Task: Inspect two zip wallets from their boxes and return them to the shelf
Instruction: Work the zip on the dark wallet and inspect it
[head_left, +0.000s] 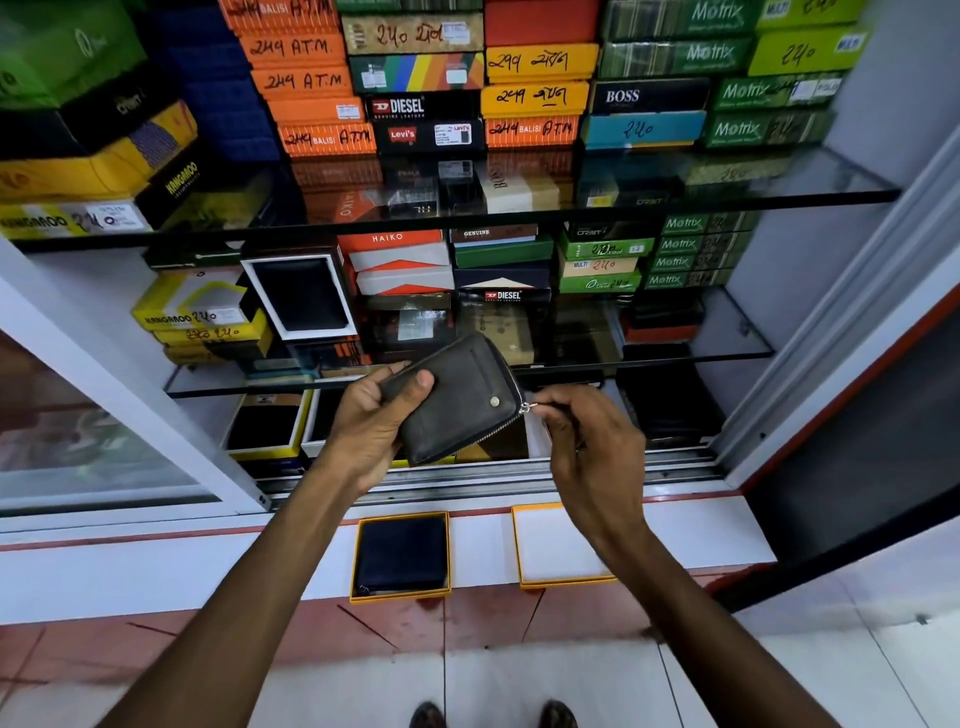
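Two hands are up, and between them is one dark zip wallet (457, 400). The left hand (371, 421) has its grip clamped on the wallet's left end, thumb on the face and fingers behind. The right hand (592, 441) has its grip pinched together on the metal zip pull (528, 407) at the wallet's right corner.

Two orange-edged boxes lie on the white ledge below the hands. The left box (401, 557) holds a second wallet (400, 553), dark and flat. The right box (558, 544) shows only its pale lining. They lie apart, with bare ledge between them, and both sit near the ledge's front edge.

Beyond the hands the cabinet stands open, with its sliding track (467, 475) just under the held wallet. Two glass shelves are in view, the upper shelf (753, 195) and the lower shelf (727, 356), both stacked with wallet boxes.

The held wallet is tilted, its right end higher. It is dark grey-black leather with a small round metal stud and a silver zip running along its right and lower edge.
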